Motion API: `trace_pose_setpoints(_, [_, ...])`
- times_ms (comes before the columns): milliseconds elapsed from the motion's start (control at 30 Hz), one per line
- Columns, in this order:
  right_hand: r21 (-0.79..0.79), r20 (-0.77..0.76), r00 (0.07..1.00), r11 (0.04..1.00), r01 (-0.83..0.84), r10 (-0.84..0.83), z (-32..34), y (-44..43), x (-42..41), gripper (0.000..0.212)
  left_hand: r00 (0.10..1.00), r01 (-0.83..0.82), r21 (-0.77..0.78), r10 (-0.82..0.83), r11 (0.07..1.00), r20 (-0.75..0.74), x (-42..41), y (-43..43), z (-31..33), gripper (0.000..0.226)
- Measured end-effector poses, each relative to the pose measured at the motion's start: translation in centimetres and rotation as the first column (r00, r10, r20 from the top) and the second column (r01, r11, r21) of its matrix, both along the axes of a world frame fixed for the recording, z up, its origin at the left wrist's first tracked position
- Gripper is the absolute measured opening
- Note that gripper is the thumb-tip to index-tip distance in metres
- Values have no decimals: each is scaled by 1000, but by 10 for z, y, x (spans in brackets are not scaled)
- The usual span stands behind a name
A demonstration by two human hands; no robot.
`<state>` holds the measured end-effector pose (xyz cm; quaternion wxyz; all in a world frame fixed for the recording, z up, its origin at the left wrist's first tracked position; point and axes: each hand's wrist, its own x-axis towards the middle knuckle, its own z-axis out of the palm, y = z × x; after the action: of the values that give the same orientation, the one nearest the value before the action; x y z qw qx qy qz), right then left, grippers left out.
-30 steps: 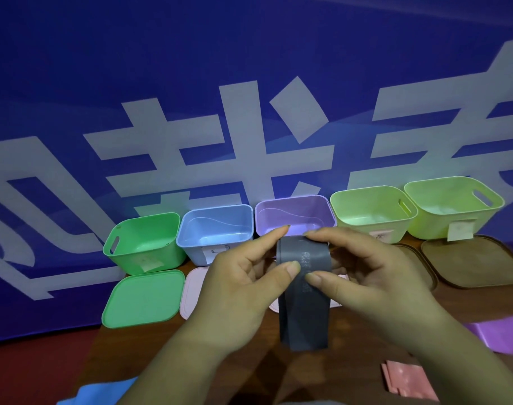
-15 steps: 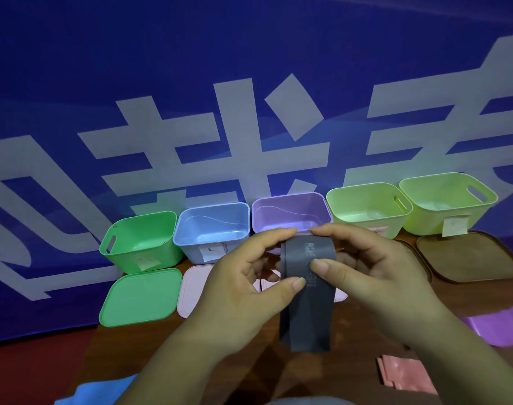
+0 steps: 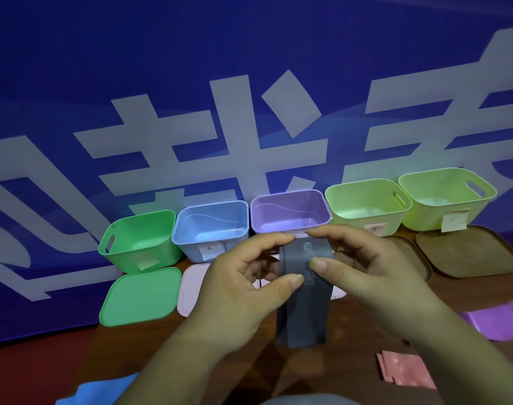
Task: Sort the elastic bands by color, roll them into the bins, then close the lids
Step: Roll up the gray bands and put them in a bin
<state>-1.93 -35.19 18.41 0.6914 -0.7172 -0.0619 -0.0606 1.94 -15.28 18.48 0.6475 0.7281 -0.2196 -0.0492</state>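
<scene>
A grey elastic band (image 3: 303,311) hangs upright in front of me, its top end curled over. My left hand (image 3: 243,290) pinches its left edge between thumb and fingers. My right hand (image 3: 363,273) pinches the top right, thumb pressed on the printed face. Behind stand several open bins in a row: green (image 3: 138,241), blue (image 3: 211,226), purple (image 3: 290,211), and two yellow-green ones (image 3: 369,209) (image 3: 448,200). A purple band (image 3: 500,320), a pink band (image 3: 404,369) and a blue band (image 3: 94,390) lie on the table.
Lids lie flat in front of the bins: a green lid (image 3: 141,296), a pink lid (image 3: 191,287) partly behind my left hand, and a brown lid (image 3: 468,252) at the right. A blue banner with white characters (image 3: 249,127) rises right behind the bins.
The band's top end has been rolled a little further over and my thumbs have shifted down its face. The view has moved slightly.
</scene>
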Motion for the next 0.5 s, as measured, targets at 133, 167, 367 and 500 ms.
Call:
trace_pose_setpoints(133, [43,23,999,999,-26,25,0,-1,-2,37,999,-8,-46,6,999,-35,-2,-1,-1,48])
trace_pose_setpoints(167, [25,35,999,999,-41,40,0,-1,-3,38,999,-10,-54,8,998,-40,-2,-1,-1,47])
trace_pose_setpoints(367, [-94,106,991,993,-71,81,-1,-2,-4,43,999,-20,-63,18,998,-37,-1,-1,1,44])
trace_pose_setpoints(500, [-92,117,991,994,-50,61,-2,-4,-5,44,1000,-3,-50,2,999,-23,-1,-2,3,43])
